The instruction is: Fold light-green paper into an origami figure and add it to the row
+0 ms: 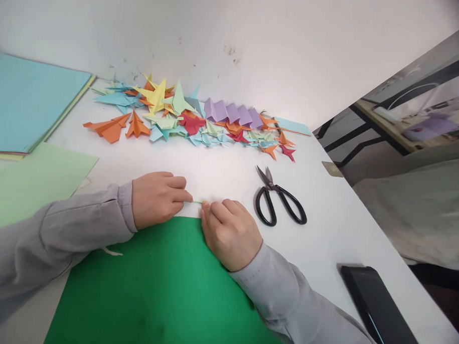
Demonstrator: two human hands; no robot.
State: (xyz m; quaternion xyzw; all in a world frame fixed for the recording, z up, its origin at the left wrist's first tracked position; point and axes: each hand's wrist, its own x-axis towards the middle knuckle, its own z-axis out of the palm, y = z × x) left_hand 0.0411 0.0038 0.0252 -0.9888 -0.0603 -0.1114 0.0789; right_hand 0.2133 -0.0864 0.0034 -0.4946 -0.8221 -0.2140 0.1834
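Between my two hands a thin sliver of light green paper point(197, 201) shows, seen nearly edge-on; most of it is hidden by the fingers. My left hand point(159, 198) is closed at its left end, with the index fingertip pressed against it. At the other end, my right hand point(229, 232) pinches the paper with curled fingers. Both hands are low over the white table, just at the far edge of a large green sheet point(161, 285). Right of my right hand lies a pair of black-handled scissors point(276, 196), its blades slightly apart.
Folded paper figures point(155, 96) in several colours line the wall, beside a purple pleated paper point(233, 113). Blue sheets point(36, 102) are stacked at the left, near a light green sheet point(37, 180). A black phone point(379, 307) lies by the table's right edge.
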